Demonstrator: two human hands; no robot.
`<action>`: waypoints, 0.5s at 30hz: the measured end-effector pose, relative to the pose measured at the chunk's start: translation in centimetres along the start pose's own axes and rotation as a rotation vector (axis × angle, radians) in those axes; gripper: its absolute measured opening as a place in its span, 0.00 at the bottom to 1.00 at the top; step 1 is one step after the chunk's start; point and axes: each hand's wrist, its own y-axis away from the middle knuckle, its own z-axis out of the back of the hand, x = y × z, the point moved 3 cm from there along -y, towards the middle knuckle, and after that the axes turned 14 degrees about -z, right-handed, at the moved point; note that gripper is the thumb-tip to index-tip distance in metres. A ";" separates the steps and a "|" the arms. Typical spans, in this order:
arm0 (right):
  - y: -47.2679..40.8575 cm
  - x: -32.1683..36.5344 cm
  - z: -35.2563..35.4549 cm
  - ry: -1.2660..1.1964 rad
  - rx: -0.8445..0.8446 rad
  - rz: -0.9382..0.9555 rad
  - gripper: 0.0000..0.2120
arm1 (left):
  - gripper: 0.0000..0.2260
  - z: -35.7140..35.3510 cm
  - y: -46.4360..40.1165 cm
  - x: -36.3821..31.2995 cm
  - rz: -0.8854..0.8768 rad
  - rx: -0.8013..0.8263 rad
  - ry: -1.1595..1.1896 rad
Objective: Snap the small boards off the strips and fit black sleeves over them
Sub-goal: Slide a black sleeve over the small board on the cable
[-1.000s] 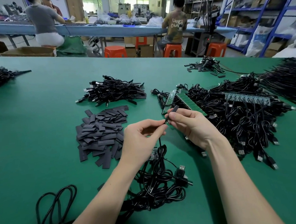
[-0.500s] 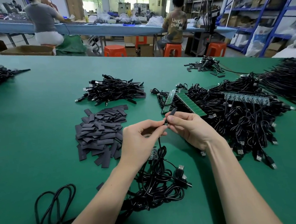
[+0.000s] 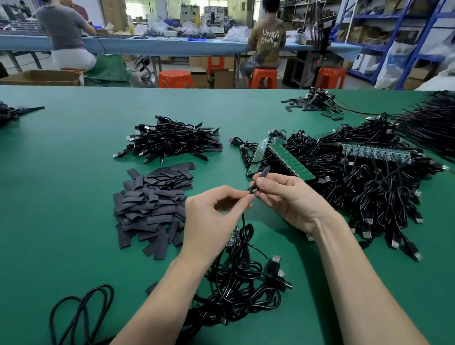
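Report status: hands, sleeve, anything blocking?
Left hand pinches the cable end. Right hand pinches the black sleeve, going over it. Board not visible. Nothing in the way.

A green table (image 3: 63, 209) is covered by several heaps. A pile of flat black sleeves (image 3: 153, 203) is spread left of centre, with a bundle of black cables (image 3: 171, 142) laid behind it. Green board strips (image 3: 289, 160) are propped among a large cable tangle (image 3: 368, 190) at the right. A looped cable (image 3: 78, 322) is laid near the front left edge.
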 end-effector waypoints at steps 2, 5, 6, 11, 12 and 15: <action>0.0 0.0 0.1 0.024 0.004 -0.011 0.06 | 0.01 0.0 0.0 -0.1 -0.017 0.014 -0.026; 0.0 -0.2 0.0 0.070 0.013 -0.020 0.06 | 0.02 0.0 0.0 -0.1 -0.026 0.013 -0.049; 0.0 -0.2 0.0 0.078 0.016 -0.022 0.07 | 0.02 0.0 0.0 -0.1 -0.026 0.010 -0.052; 0.0 -0.3 0.1 0.102 0.022 -0.040 0.06 | 0.02 0.0 0.0 -0.1 -0.016 0.006 -0.047; -0.1 -0.4 0.1 0.103 0.024 -0.044 0.06 | 0.02 0.0 0.0 -0.1 -0.015 0.007 -0.048; 0.0 -0.5 0.1 0.111 0.030 -0.048 0.06 | 0.02 0.0 0.0 0.0 0.010 0.005 -0.035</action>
